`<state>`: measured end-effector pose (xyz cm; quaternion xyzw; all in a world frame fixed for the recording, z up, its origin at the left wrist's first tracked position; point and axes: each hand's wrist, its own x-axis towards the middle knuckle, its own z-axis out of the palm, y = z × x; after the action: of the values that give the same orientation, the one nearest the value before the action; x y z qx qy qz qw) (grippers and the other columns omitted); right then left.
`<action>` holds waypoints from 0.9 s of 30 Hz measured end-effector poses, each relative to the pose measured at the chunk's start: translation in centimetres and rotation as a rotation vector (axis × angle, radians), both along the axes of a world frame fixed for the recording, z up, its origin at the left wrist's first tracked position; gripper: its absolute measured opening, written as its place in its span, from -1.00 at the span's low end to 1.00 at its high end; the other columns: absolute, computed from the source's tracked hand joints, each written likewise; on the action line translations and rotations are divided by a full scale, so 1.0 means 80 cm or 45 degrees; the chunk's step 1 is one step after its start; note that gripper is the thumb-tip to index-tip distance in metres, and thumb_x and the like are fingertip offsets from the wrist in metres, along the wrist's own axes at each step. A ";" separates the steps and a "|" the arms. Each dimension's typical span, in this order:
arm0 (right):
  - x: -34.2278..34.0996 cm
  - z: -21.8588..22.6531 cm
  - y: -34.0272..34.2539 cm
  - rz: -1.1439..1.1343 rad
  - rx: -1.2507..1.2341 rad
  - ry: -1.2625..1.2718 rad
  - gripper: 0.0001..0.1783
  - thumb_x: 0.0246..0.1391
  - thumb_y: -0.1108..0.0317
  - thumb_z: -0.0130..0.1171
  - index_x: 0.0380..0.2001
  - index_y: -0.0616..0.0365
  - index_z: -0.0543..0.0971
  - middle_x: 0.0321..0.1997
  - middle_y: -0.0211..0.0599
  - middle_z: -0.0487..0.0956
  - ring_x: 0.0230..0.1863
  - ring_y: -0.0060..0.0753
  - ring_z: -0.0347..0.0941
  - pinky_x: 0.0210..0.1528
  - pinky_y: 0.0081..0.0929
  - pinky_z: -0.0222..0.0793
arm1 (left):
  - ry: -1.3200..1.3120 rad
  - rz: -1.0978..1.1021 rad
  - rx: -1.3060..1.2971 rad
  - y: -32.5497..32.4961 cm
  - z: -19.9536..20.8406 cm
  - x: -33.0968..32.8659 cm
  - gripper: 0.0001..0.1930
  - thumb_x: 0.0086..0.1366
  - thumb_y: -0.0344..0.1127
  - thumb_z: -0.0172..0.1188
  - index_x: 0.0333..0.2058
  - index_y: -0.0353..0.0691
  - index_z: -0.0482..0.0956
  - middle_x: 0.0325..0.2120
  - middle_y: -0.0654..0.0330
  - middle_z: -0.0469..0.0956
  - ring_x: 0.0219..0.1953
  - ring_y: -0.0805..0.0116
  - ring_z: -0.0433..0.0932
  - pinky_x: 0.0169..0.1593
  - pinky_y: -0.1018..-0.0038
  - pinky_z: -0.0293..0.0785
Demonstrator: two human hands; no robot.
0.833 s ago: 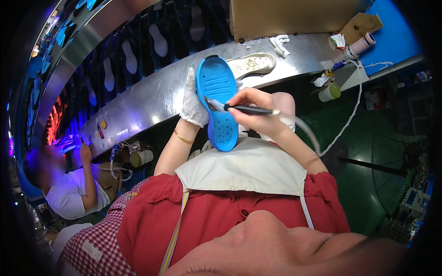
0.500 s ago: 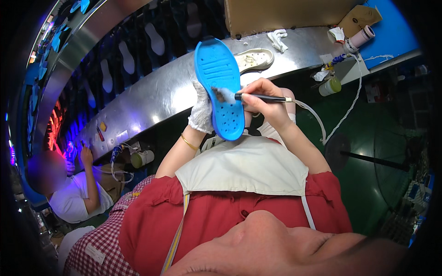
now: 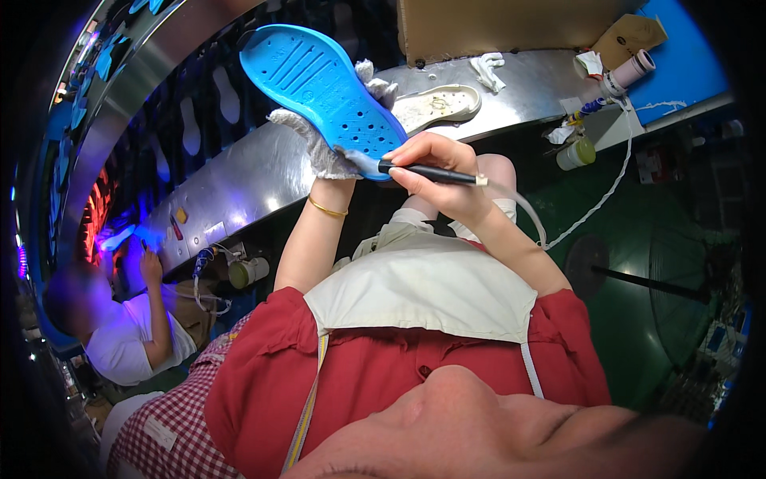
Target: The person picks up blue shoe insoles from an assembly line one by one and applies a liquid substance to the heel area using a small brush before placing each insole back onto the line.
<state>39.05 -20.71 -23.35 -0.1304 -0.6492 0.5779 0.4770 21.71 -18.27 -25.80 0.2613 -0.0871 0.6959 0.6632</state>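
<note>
A blue shoe sole (image 3: pixel 323 84) with grooves and small holes is tilted up to the left over the metal ledge. My left hand (image 3: pixel 325 156), in a grey-white knit glove, is closed around it from underneath, with fingertips showing past both edges. In my bare right hand (image 3: pixel 447 191) is a black-handled brush (image 3: pixel 435 172), pinched between thumb and fingers. A pale tube runs from the brush's rear end. Its whitish bristles (image 3: pixel 361 163) lie against the lower rim of the sole, beside the gloved hand.
Behind the sole, a cream-white sole (image 3: pixel 447 106) lies on the metal ledge (image 3: pixel 255 176). Dark conveyor slots carry more soles (image 3: pixel 227 94) beyond it. A white glove (image 3: pixel 488 72), cardboard (image 3: pixel 511 30) and a lidded jar (image 3: pixel 574 154) are to the right. Another person (image 3: pixel 140 335) works at far left.
The blue sole has moved up and left and tilted leftward. The brush has gone from the sole's middle to its lower rim. At far left, the other person's lit piece has shifted.
</note>
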 end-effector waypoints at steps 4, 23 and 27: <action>0.018 0.015 0.003 0.065 -0.649 0.093 -0.90 0.08 0.41 0.20 -0.34 0.19 0.53 -0.42 -0.34 0.58 -0.47 -0.62 0.51 -0.43 -0.76 0.32 | -0.017 -0.072 0.107 -0.001 0.009 -0.006 0.14 -0.19 0.57 0.07 0.20 -0.25 0.21 0.11 0.05 0.37 0.08 0.08 0.41 0.27 0.13 0.21; 0.027 0.021 0.048 0.368 -0.207 -0.511 -0.89 -0.12 0.56 0.22 -0.43 0.24 0.57 -0.15 -0.23 0.54 -0.10 -0.45 0.44 0.00 -0.52 0.32 | 1.218 0.129 -0.163 0.006 0.048 -0.037 0.17 -0.25 0.59 0.05 0.16 -0.33 0.28 -0.04 -0.08 0.49 -0.06 0.12 0.56 -0.05 0.28 0.58; 0.038 0.032 0.065 0.565 -0.361 -0.456 -0.89 -0.15 0.57 0.19 -0.45 0.24 0.58 -0.21 -0.24 0.54 -0.14 -0.44 0.45 0.00 -0.51 0.33 | 1.282 -0.024 -0.341 0.016 0.054 -0.036 -0.04 -0.04 0.50 0.04 0.08 -0.29 0.39 -0.17 -0.01 0.56 -0.22 0.24 0.62 -0.17 0.35 0.62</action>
<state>42.13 -15.53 -20.83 -0.1506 -0.6483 0.7206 0.1946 18.82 -17.01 -21.51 0.4757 0.3301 0.4831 0.6567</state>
